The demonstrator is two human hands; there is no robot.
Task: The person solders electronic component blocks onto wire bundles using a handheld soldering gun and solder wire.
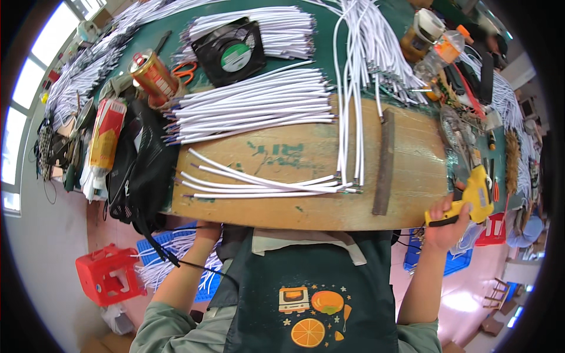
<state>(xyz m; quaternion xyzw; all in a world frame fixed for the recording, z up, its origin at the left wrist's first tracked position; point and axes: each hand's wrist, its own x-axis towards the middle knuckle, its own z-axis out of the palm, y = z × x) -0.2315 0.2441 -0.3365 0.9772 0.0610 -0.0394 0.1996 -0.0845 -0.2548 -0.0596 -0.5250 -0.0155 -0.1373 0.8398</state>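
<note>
My right hand (447, 222) grips a yellow tool with a black handle (474, 197) at the right end of the wooden board (306, 209). My left hand (207, 230) is below the board's front edge, mostly hidden, and I cannot tell what it touches. On the board lie a few white cable pieces (259, 183) meeting near the middle, and a long bundle of white cables (350, 112) hangs down to them. A larger stack of white cables (253, 106) lies at the board's far side. A dark flat bar (385, 162) rests on the board's right part.
A black fan (229, 52), orange scissors (186, 70), a can (154, 76) and a black mesh bag (140, 167) sit left. Bottles and tools (453, 65) crowd the right. A red stool (109, 273) and blue crates with cables (176, 259) stand below.
</note>
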